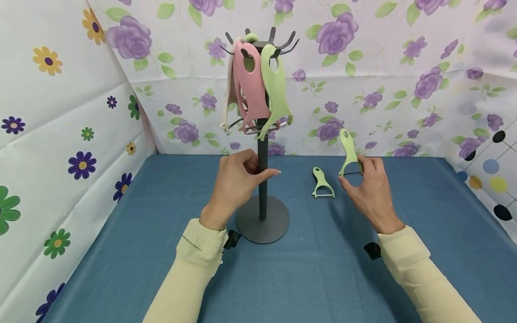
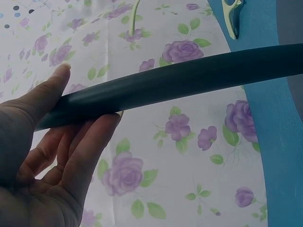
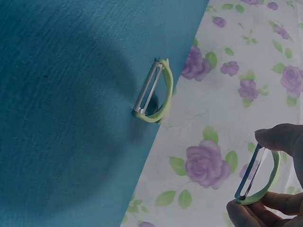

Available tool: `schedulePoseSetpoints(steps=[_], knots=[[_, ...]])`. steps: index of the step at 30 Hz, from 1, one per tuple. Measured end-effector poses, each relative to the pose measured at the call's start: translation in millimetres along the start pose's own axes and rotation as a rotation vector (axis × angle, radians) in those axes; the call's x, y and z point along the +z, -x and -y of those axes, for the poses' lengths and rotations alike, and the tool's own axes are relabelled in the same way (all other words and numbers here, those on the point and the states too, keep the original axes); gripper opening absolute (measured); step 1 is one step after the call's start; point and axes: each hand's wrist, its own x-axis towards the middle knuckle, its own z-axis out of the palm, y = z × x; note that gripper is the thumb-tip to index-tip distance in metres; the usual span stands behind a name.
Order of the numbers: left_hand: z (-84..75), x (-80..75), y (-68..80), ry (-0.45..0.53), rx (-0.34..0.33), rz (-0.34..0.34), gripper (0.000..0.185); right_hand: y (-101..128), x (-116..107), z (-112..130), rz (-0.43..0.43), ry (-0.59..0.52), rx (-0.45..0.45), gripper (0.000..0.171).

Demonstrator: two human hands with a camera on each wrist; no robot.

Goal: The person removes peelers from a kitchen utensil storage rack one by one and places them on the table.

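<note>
A dark grey hook stand (image 1: 263,179) rises from a round base on the blue table (image 1: 133,251). Pink, green and cream peelers (image 1: 253,92) hang from its top hooks. My left hand (image 1: 236,181) grips the stand's pole (image 2: 189,78) between thumb and fingers. To the right, my right hand (image 1: 363,181) pinches the blade end of a light green peeler (image 1: 349,150) held upright above the table; its blade (image 3: 251,177) shows in the right wrist view. A second green peeler (image 1: 322,184) lies flat on the table between the stand and that hand, also visible as the lying peeler (image 3: 154,92).
Floral sheets form the back wall (image 1: 383,80) and the left wall (image 1: 60,134). A dotted sheet (image 1: 494,179) closes the right side. The stand's round base (image 1: 262,220) sits mid-table.
</note>
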Motion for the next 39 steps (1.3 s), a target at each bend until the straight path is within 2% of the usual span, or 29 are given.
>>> schedulePoseSetpoints(steps=[13,39], knots=[[-0.5,1.3,-0.3,0.000,0.000,0.002,0.028,3,5,-11,0.066,0.046,0.096,0.064],[-0.3,0.9,0.4,-0.018,-0.003,0.007,0.028,3,18,-29,0.208,0.098,0.217,0.069]])
